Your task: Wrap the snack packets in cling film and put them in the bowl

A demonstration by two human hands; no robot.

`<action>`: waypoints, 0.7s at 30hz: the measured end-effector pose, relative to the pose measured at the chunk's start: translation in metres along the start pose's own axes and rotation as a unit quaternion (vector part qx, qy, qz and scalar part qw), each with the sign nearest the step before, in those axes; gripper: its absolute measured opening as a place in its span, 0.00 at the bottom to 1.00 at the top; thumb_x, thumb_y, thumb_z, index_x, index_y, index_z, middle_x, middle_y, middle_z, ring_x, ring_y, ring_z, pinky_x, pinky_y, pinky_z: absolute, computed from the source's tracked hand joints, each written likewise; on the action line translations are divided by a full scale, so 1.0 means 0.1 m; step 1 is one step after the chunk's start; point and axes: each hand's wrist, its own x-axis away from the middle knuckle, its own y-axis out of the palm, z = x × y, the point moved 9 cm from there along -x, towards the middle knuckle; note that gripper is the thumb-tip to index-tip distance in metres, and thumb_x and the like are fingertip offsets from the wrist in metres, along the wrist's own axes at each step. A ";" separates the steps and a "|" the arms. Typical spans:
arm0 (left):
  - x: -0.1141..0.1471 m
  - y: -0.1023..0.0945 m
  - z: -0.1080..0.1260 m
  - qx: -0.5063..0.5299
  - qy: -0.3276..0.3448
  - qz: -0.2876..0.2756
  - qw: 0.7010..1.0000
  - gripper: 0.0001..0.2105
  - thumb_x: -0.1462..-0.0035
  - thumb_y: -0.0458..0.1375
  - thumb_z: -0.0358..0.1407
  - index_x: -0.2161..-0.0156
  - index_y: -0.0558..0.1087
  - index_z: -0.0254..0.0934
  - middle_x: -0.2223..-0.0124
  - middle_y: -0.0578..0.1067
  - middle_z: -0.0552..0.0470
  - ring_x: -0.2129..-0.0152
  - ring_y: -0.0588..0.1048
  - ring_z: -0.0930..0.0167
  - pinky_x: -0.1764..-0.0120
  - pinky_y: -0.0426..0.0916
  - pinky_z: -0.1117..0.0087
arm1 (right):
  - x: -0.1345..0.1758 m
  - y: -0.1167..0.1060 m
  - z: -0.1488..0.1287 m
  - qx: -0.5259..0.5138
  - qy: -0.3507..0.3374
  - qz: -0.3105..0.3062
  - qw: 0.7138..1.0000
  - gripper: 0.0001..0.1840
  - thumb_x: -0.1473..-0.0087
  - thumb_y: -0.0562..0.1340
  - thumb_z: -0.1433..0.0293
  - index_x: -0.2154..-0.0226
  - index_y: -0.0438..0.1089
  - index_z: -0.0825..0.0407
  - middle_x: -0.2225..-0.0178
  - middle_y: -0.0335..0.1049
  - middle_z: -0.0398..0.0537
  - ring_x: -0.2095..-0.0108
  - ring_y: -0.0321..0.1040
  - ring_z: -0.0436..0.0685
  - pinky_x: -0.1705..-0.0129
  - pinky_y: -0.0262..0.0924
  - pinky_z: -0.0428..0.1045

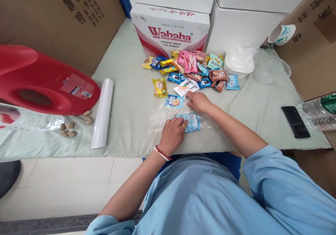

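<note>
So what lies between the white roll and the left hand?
In the head view, a stretch of pale green tablecloth lies next to the white roll, then crumpled clear plastic beside the left hand.

2 hands (173,134), 1 phone (295,122) (plus 1 roll (103,114))

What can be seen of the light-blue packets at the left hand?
The light-blue packets look like flat, printed plastic sachets, a whitish patch showing on top. Several seem to overlap in a low pile, lying near the front edge of the table, with crinkled clear plastic around them. The left hand's fingers cover their left part.
</note>
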 end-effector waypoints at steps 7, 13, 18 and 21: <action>0.08 0.03 -0.02 0.008 -0.013 0.017 1.000 0.16 0.31 0.52 0.30 0.45 0.77 0.41 0.51 0.81 0.44 0.60 0.76 0.63 0.60 0.64 0.60 | 0.42 -0.35 -0.27 -0.081 -0.209 0.074 0.972 0.10 0.38 0.61 0.69 0.60 0.78 0.53 0.49 0.74 0.56 0.47 0.69 0.62 0.41 0.60 0.56; 0.12 0.03 -0.07 0.076 -0.036 0.044 0.995 0.13 0.31 0.52 0.31 0.53 0.80 0.39 0.54 0.82 0.43 0.59 0.79 0.65 0.59 0.70 0.61 | 1.15 0.19 -0.41 -0.076 -0.277 -0.034 0.957 0.15 0.33 0.55 0.71 0.63 0.78 0.49 0.37 0.71 0.51 0.47 0.74 0.60 0.49 0.68 0.54; 0.35 -0.18 -0.37 0.251 -0.136 0.101 0.953 0.10 0.33 0.54 0.34 0.59 0.79 0.41 0.57 0.83 0.49 0.59 0.80 0.67 0.55 0.75 0.63 | 1.31 0.54 -0.46 -0.030 -0.246 -0.043 0.968 0.17 0.31 0.54 0.73 0.55 0.79 0.46 0.30 0.64 0.44 0.47 0.75 0.61 0.48 0.67 0.56; 0.55 -0.37 -0.88 0.320 -0.297 0.212 0.874 0.10 0.35 0.52 0.35 0.66 0.75 0.40 0.64 0.79 0.51 0.66 0.77 0.69 0.61 0.73 0.66 | 1.32 0.60 -0.59 0.034 -0.271 -0.049 0.961 0.18 0.32 0.54 0.76 0.52 0.77 0.46 0.27 0.58 0.41 0.52 0.75 0.60 0.52 0.66 0.55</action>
